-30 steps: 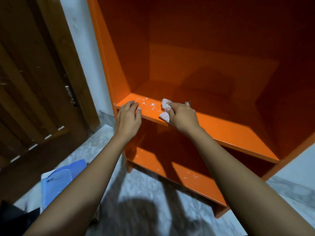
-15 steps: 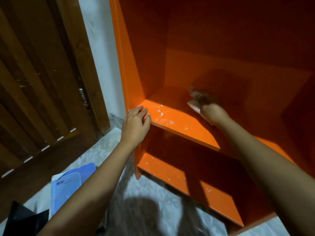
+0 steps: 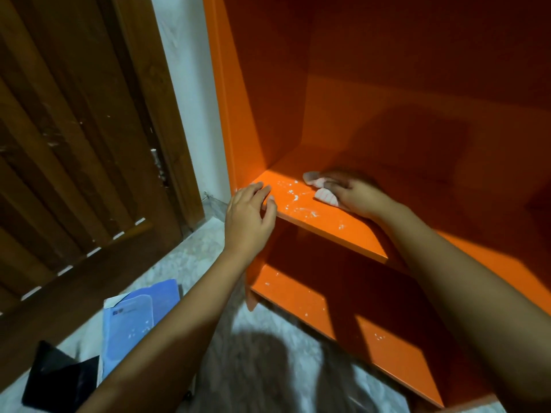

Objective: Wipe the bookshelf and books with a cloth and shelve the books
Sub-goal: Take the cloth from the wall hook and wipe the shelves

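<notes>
My right grip (image 3: 357,195) is curled over a small bunched white-and-pink cloth (image 3: 326,196) and presses it flat on the middle board (image 3: 337,225) of the glossy orange bookshelf (image 3: 268,114), a little way in from the front lip. My left grip (image 3: 249,216) holds nothing. Its fingers are relaxed and laid over the board's front left corner to brace me.

Between the two lies a scatter of white crumbs and dust (image 3: 293,201), and that is where I think this could go badly. If I drag the cloth towards the lip, the grit will probably spill over the edge onto the lower orange shelf (image 3: 298,296), which is already speckled. If I sweep it left instead, it piles against my own fingers and some is likely to fall past the corner. The blue-covered books (image 3: 131,320) lie on the pale marble floor (image 3: 185,257) on that side, beside my left forearm. They already carry white flecks, so more dust there means more wiping before I shelve them.

The cloth is wadded so tight that it covers only a narrow strip. I judge it may smear the powder rather than lift it, and it could miss the shadowed back corner where the board meets the side wall. I cannot tell how dirty that dark part is. Leaning hard on the corner could also rock the unit.
</notes>
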`<action>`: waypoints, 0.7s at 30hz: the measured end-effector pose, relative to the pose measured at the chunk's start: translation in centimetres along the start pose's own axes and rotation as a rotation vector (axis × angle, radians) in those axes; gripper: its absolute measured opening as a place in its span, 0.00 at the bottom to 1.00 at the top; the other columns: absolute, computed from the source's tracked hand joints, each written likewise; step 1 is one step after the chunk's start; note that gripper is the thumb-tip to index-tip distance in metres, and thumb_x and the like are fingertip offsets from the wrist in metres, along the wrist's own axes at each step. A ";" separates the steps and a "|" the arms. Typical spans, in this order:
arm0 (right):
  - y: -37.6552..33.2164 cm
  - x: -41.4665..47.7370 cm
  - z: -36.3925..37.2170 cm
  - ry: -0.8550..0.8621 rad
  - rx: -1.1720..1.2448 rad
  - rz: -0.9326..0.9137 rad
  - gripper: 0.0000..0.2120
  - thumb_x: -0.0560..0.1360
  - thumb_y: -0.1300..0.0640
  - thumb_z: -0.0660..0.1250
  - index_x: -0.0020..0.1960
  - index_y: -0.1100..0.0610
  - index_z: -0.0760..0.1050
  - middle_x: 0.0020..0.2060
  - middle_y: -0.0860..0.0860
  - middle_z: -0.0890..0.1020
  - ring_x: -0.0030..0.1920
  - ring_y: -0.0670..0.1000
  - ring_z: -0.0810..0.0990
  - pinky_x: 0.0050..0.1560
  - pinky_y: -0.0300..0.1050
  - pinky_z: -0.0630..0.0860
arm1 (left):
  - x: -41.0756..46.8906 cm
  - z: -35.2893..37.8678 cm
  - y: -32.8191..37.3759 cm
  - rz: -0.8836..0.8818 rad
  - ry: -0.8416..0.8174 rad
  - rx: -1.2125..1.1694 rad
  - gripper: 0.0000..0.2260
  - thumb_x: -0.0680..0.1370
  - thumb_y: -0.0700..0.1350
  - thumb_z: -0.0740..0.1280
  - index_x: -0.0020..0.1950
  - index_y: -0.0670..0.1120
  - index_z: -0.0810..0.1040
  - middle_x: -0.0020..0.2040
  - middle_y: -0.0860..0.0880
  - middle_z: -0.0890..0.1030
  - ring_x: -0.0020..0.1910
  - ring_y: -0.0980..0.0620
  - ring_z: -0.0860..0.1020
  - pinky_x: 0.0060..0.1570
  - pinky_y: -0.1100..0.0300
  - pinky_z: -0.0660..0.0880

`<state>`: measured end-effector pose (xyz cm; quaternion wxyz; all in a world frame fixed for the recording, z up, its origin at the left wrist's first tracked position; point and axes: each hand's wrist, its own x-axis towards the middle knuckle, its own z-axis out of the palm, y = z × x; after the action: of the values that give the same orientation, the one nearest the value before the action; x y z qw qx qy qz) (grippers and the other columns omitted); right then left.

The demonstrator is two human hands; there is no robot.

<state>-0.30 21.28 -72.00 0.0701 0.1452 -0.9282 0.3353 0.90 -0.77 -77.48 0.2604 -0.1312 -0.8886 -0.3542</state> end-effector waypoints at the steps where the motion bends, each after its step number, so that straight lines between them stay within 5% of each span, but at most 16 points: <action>1: -0.3 -0.2 0.4 -0.001 -0.015 -0.020 0.12 0.79 0.56 0.61 0.60 0.51 0.78 0.58 0.41 0.77 0.58 0.43 0.75 0.53 0.22 0.64 | 0.1 -0.2 0.1 -0.005 -0.016 0.008 0.19 0.78 0.50 0.56 0.63 0.44 0.78 0.64 0.47 0.77 0.65 0.48 0.71 0.71 0.55 0.56; 3: -1.3 -0.8 1.0 0.022 -0.064 -0.082 0.12 0.79 0.60 0.61 0.60 0.53 0.77 0.56 0.45 0.78 0.58 0.46 0.76 0.52 0.24 0.66 | 0.2 -0.6 0.2 -0.014 -0.052 0.020 0.20 0.78 0.51 0.56 0.64 0.45 0.77 0.64 0.47 0.76 0.66 0.48 0.70 0.71 0.55 0.56; 6: -2.3 -2.0 1.6 -0.005 -0.107 -0.227 0.12 0.77 0.60 0.63 0.57 0.55 0.79 0.57 0.49 0.80 0.59 0.49 0.76 0.60 0.41 0.69 | 0.4 -1.4 0.3 -0.018 -0.119 0.023 0.18 0.80 0.50 0.58 0.65 0.46 0.76 0.66 0.47 0.75 0.67 0.48 0.69 0.70 0.51 0.59; 12: -4.7 -6.5 1.5 -0.090 0.085 -0.229 0.11 0.77 0.60 0.62 0.56 0.57 0.80 0.53 0.51 0.80 0.55 0.45 0.77 0.55 0.35 0.68 | 0.7 -2.0 0.6 -0.039 -0.217 0.061 0.17 0.81 0.49 0.58 0.68 0.45 0.73 0.69 0.46 0.71 0.70 0.47 0.66 0.70 0.51 0.59; 17: -3.7 -8.4 -0.5 0.244 0.451 -0.035 0.09 0.77 0.64 0.61 0.54 0.61 0.77 0.52 0.53 0.81 0.52 0.42 0.79 0.53 0.36 0.72 | 0.8 -1.5 1.3 -0.096 -0.184 0.040 0.17 0.80 0.47 0.59 0.67 0.43 0.74 0.68 0.44 0.72 0.68 0.44 0.67 0.67 0.50 0.62; 21: -1.6 -8.1 -5.4 0.431 0.860 0.322 0.09 0.80 0.67 0.54 0.53 0.67 0.72 0.56 0.57 0.77 0.49 0.47 0.82 0.37 0.32 0.78 | 0.6 -0.9 1.1 -0.094 -0.139 0.009 0.17 0.80 0.47 0.58 0.67 0.43 0.74 0.68 0.45 0.73 0.68 0.46 0.67 0.68 0.52 0.60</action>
<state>8.06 25.39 -68.79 0.1412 -0.0566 -0.6811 0.7163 1.23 -0.57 -75.96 0.1819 -0.1124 -0.9113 -0.3518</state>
